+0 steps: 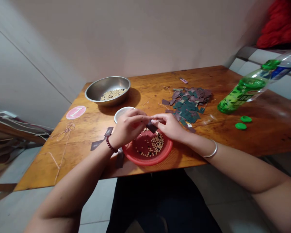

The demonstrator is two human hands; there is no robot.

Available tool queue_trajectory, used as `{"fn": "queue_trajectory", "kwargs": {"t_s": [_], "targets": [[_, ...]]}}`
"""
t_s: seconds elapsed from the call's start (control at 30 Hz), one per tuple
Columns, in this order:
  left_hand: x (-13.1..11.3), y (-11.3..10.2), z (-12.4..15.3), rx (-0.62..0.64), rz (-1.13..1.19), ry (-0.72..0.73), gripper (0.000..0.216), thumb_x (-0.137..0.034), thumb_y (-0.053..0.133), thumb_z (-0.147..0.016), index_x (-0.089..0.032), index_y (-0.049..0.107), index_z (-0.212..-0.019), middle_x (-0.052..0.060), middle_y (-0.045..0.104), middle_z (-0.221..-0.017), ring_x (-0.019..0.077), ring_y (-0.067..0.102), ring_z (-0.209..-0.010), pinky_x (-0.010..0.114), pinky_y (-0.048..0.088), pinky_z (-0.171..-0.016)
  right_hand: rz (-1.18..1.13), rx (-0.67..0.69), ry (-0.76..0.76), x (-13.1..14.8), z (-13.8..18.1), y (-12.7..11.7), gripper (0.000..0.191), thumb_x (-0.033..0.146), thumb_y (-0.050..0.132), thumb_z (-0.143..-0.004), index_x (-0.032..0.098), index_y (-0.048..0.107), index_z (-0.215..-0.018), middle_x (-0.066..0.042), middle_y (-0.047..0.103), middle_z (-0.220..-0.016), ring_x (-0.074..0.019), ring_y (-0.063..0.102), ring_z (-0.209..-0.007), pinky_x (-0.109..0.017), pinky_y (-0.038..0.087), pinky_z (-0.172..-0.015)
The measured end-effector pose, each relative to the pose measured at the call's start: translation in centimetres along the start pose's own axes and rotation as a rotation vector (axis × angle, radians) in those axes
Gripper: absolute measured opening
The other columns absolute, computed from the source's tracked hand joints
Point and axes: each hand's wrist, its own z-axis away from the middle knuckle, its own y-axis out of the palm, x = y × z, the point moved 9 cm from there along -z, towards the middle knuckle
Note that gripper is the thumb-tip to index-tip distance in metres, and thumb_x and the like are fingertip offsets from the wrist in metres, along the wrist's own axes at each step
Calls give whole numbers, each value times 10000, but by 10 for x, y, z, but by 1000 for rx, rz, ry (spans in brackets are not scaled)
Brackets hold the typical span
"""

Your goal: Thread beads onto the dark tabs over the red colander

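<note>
My left hand (131,124) and my right hand (168,126) meet over a red plastic basket (147,161), fingertips pinched together. Between them is a small dark flat piece (152,127), gripped at its upper edge; its far side is hidden by my fingers. Inside the basket lie scattered pale, round bead-like grains (157,142) with a few dark ones among them. Behind my left hand a white bowl (123,111) is partly covered. Several dark flat pieces (97,144) lie near my left wrist.
A steel bowl (106,102) with similar grains stands at the back left. Dark brown and green squares (188,106) form a pile to the right. Beyond it are a green-labelled bottle (242,92) and green caps (243,123). Thread (68,129) and a pink disc (76,112) lie left.
</note>
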Motion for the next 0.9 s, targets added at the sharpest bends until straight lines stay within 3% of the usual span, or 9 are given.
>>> {"fn": "queue_trajectory", "kwargs": {"t_s": [0.2,0.33,0.47,0.6,0.9], "targets": [[3,8,3,46,-197,9,183,-285,533,-868,-239,667,-983,31,655,-915,137,569,-836,299,459,-784,-103,27,50,-1,0,3,238,204,560,-813,168,692,-1008,-63,724,-974,-180,689,-858,-315,556,-786],[1,3,4,-2,-382,2,189,-280,519,-872,-224,643,-1003,24,665,-898,153,547,-828,295,447,-784,-145,21,86,0,-1,2,233,183,559,-806,155,695,-993,-69,724,-976,-178,690,-846,-304,557,-769],[-8,7,5,25,-506,69,145,-283,521,-877,-228,647,-924,7,672,-841,160,525,-795,285,438,-748,-160,38,71,4,-1,3,226,199,563,-811,143,698,-984,-80,724,-972,-183,686,-855,-317,549,-787],[-10,10,6,48,-509,104,130,-279,535,-875,-247,649,-928,-5,676,-874,163,516,-813,294,441,-766,-151,45,71,4,-1,3,221,216,567,-814,154,703,-977,-72,726,-961,-183,683,-851,-321,545,-789],[0,10,5,42,-476,39,177,-341,527,-879,-250,671,-929,24,658,-896,175,524,-860,316,453,-776,-155,33,80,3,-2,2,214,224,567,-814,175,699,-975,-57,726,-967,-176,681,-855,-313,547,-785]]}}
